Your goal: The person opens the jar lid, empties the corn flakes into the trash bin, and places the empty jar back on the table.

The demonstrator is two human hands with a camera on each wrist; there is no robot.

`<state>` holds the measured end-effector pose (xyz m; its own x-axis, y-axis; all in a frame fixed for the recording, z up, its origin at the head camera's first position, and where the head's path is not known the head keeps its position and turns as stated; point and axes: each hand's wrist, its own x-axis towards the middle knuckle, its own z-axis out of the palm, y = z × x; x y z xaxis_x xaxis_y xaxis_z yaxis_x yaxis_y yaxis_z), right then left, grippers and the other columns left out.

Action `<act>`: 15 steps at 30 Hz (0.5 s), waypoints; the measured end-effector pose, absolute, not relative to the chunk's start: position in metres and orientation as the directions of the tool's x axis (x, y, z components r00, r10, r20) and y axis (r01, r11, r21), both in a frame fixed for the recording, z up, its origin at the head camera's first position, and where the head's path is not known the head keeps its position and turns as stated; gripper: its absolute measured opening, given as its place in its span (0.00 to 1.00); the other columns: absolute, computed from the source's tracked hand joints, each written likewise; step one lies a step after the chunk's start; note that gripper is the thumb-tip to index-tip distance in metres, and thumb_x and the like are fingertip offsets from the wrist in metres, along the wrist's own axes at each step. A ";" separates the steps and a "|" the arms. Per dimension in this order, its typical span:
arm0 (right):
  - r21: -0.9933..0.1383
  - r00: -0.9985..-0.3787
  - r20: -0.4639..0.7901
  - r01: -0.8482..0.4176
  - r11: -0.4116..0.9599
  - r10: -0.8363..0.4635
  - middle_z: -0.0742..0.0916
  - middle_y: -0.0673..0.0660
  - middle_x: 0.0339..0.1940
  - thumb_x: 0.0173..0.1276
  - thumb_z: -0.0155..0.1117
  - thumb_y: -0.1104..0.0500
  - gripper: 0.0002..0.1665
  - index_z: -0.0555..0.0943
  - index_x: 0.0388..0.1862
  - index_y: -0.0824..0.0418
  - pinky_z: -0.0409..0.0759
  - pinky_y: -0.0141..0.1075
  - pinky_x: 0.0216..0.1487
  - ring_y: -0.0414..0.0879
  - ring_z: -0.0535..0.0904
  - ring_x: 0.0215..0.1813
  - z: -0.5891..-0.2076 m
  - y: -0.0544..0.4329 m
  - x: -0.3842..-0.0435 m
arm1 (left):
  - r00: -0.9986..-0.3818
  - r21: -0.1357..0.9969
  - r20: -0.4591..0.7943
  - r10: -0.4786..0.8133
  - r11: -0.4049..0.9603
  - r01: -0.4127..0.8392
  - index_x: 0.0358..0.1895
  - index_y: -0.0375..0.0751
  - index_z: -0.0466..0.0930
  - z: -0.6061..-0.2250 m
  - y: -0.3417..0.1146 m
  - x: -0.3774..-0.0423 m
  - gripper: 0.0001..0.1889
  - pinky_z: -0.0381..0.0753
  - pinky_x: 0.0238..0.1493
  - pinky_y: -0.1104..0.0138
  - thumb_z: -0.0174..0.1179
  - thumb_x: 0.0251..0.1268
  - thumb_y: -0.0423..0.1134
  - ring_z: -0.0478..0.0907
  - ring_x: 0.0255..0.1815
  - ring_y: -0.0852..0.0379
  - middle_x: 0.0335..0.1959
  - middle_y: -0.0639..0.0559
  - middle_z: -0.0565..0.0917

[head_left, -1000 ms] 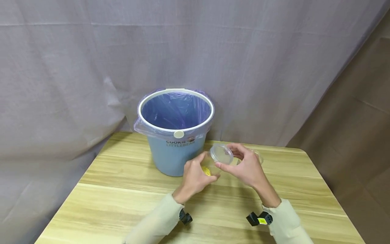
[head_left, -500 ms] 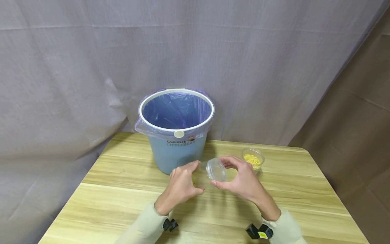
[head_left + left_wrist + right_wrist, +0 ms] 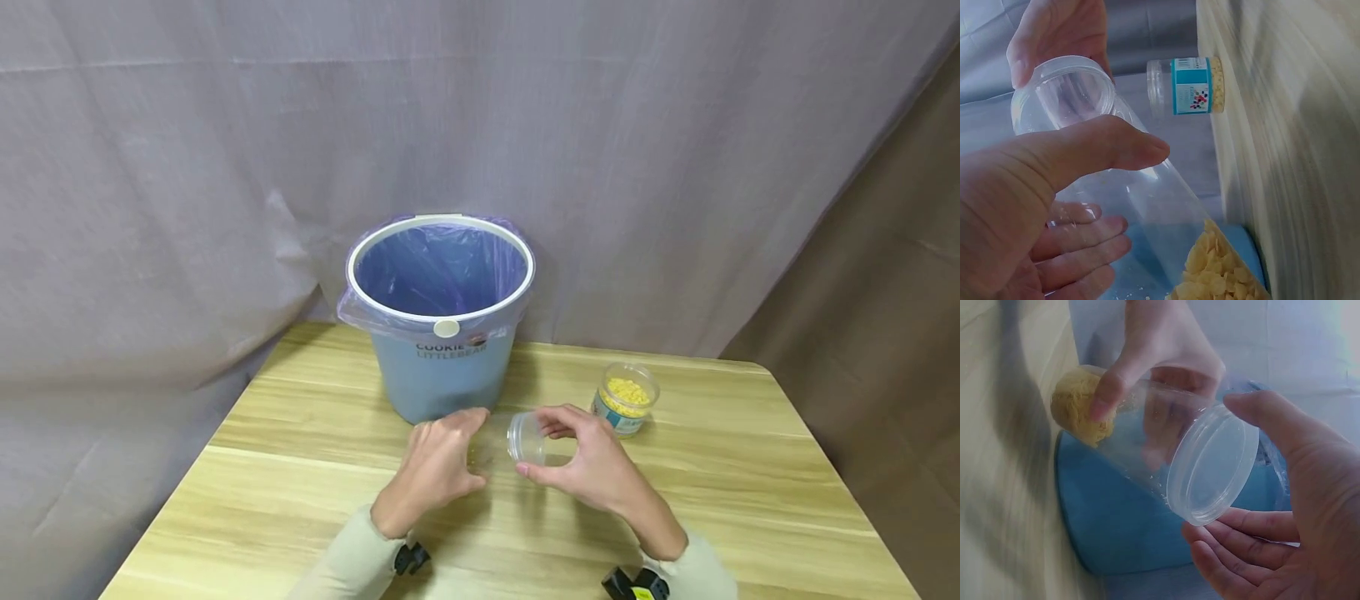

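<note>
A clear plastic jar [image 3: 1138, 419] with pale yellow flakes [image 3: 1216, 272] at its bottom is tilted above the table, in front of the bin. My left hand [image 3: 435, 467] grips the jar's body, thumb on one side and fingers on the other. A clear screw lid [image 3: 1213, 465] sits on the jar's mouth. My right hand [image 3: 592, 458] holds this lid by its rim between thumb and fingertips. In the head view the jar's body is mostly hidden behind my left hand.
A blue bin [image 3: 442, 375] with a white rim and purple liner stands behind my hands. Right of it, a second clear jar [image 3: 625, 400] with yellow pieces and a blue label stands upright on the wooden table [image 3: 247, 500]. Grey curtain [image 3: 637, 167] hangs behind.
Both hands have moved down and to the left with the jar, toward me. The lid has turned from facing up to facing right. The labelled jar has come out from behind my right hand.
</note>
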<state>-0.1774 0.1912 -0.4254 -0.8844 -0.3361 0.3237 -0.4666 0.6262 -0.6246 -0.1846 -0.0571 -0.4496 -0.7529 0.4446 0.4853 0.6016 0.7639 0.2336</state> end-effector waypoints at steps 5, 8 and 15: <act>-0.612 -0.876 0.331 -0.483 0.627 -0.352 0.91 0.51 0.51 0.51 0.87 0.39 0.41 0.85 0.59 0.58 0.91 0.41 0.54 0.45 0.89 0.50 -0.428 0.189 -0.177 | -0.754 0.188 0.477 0.451 0.786 0.589 0.61 0.41 0.83 -0.449 -0.060 -0.184 0.45 0.93 0.41 0.62 0.90 0.29 0.43 0.92 0.49 0.50 0.57 0.48 0.90; -0.614 -0.868 0.340 -0.496 0.615 -0.361 0.90 0.51 0.50 0.51 0.87 0.40 0.41 0.84 0.59 0.58 0.91 0.42 0.55 0.45 0.89 0.49 -0.429 0.189 -0.177 | -0.750 0.168 0.480 0.456 0.791 0.588 0.61 0.42 0.83 -0.449 -0.061 -0.184 0.45 0.93 0.41 0.61 0.90 0.28 0.42 0.92 0.50 0.50 0.58 0.48 0.90; -0.597 -0.841 0.382 -0.542 0.592 -0.384 0.91 0.50 0.49 0.51 0.87 0.42 0.40 0.85 0.58 0.59 0.91 0.42 0.53 0.45 0.89 0.48 -0.435 0.192 -0.178 | -0.735 0.155 0.488 0.470 0.782 0.603 0.61 0.42 0.84 -0.451 -0.061 -0.185 0.45 0.92 0.38 0.62 0.90 0.27 0.44 0.92 0.47 0.51 0.56 0.49 0.91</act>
<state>-0.1775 0.1923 -0.4347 -0.8405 -0.3845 0.3817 -0.5418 0.5921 -0.5965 -0.1850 -0.0608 -0.4509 -0.7353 0.4704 0.4880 0.6033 0.7823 0.1549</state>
